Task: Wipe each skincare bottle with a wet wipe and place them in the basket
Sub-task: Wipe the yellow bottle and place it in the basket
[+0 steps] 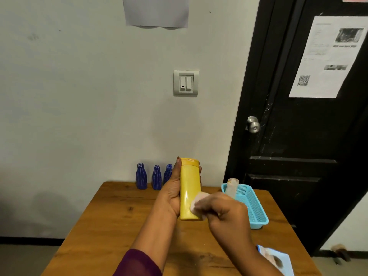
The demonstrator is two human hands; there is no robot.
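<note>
My left hand (172, 193) grips a tall yellow bottle (189, 186) upright above the wooden table (111, 226), cap at the top. A white wet wipe (196, 203) is pinched in my right hand (225, 214) and pressed against the bottle's lower right side. Three dark blue bottles (156, 177) stand in a row at the table's far edge by the wall; my left hand partly hides the rightmost one. A light blue mesh basket (253, 208) sits at the right of the table, with a pale bottle (232, 187) leaning at its far end.
A wet-wipe packet (275, 258) lies at the table's near right corner. A black door with a metal knob (253, 125) stands to the right, close behind the basket. The wall runs along the table's far edge.
</note>
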